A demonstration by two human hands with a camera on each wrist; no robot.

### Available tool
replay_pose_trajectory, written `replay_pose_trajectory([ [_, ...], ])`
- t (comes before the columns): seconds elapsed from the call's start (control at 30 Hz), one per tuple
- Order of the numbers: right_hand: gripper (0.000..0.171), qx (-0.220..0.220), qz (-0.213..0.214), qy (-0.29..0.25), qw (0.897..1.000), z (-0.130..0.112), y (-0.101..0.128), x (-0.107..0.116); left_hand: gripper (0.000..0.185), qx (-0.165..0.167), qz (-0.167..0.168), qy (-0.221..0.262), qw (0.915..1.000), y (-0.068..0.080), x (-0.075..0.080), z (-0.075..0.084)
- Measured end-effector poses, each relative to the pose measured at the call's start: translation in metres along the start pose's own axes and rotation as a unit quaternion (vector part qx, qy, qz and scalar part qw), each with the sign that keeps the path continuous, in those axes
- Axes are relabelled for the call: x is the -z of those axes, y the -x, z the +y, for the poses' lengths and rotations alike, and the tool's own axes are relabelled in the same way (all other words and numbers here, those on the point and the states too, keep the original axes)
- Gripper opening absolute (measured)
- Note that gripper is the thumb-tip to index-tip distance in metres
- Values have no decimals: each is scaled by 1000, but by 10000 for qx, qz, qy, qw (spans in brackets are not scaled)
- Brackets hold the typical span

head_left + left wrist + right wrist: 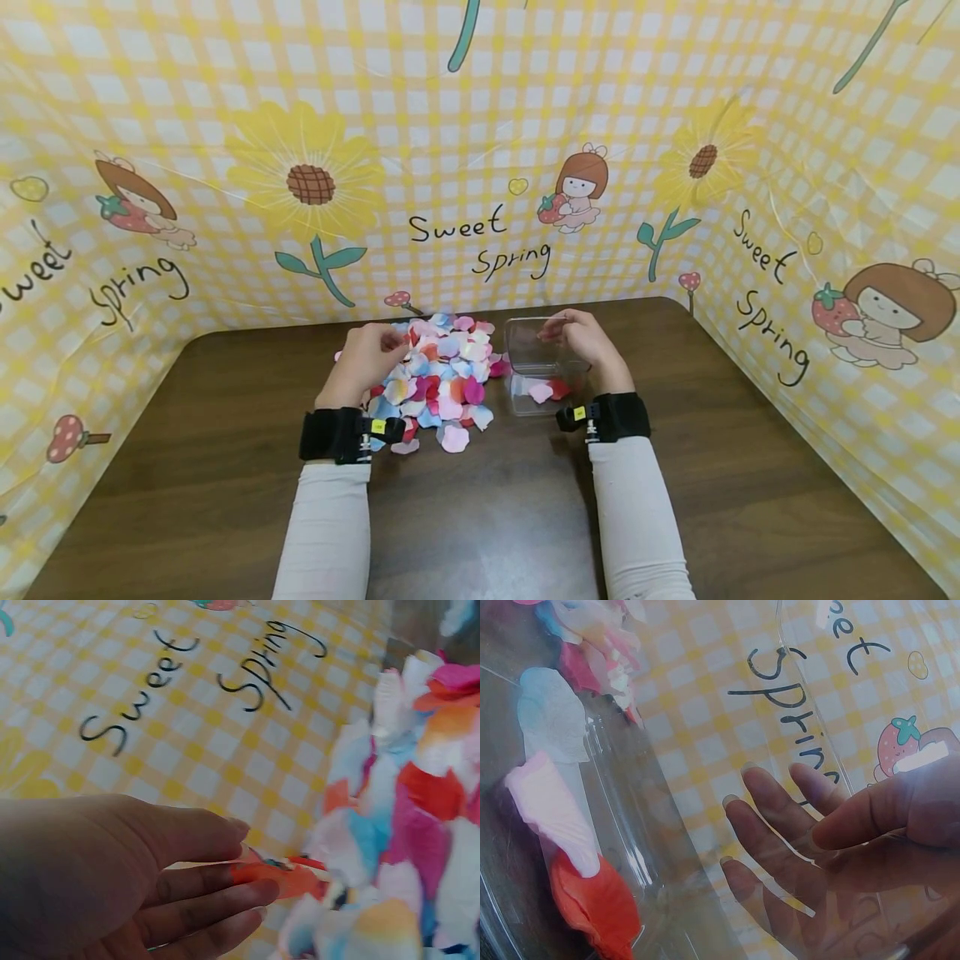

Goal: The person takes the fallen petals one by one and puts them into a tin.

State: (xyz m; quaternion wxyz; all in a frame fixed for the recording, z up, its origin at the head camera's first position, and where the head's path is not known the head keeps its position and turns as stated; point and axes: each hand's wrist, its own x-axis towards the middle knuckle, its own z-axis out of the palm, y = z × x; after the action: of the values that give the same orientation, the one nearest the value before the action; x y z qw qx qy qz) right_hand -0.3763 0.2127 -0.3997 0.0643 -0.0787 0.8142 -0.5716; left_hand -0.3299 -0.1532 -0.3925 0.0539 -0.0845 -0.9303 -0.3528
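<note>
My left hand (367,357) is over the left side of a heap of artificial flower petals (450,392). In the left wrist view its thumb and fingers pinch an orange-red petal (281,879). My right hand (583,340) is at the raised lid (528,346) of a clear plastic box (534,408). Seen in the right wrist view, its fingers (769,825) are spread and loosely bent, showing through clear plastic; whether they touch the lid I cannot tell. Inside the box lie a pale blue petal (551,712), a pink petal (551,810) and a red petal (596,907).
The heap spreads over a dark wooden table (465,517), left of the box. A yellow-checked cloth (450,150) with sunflowers and lettering stands along the table's back and sides. Each wrist wears a black strap (330,435) with a small camera.
</note>
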Motion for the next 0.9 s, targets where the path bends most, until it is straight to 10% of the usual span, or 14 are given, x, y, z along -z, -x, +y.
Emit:
replay_pose_trajectory([
  [0.37, 40, 90, 101, 31, 9999, 2, 1, -1, 15, -1323, 167, 47, 9911, 4, 3, 48],
  [0.9, 41, 136, 187, 90, 9997, 4, 1, -4, 20, -2893, -815, 122, 9537, 17, -62, 129],
])
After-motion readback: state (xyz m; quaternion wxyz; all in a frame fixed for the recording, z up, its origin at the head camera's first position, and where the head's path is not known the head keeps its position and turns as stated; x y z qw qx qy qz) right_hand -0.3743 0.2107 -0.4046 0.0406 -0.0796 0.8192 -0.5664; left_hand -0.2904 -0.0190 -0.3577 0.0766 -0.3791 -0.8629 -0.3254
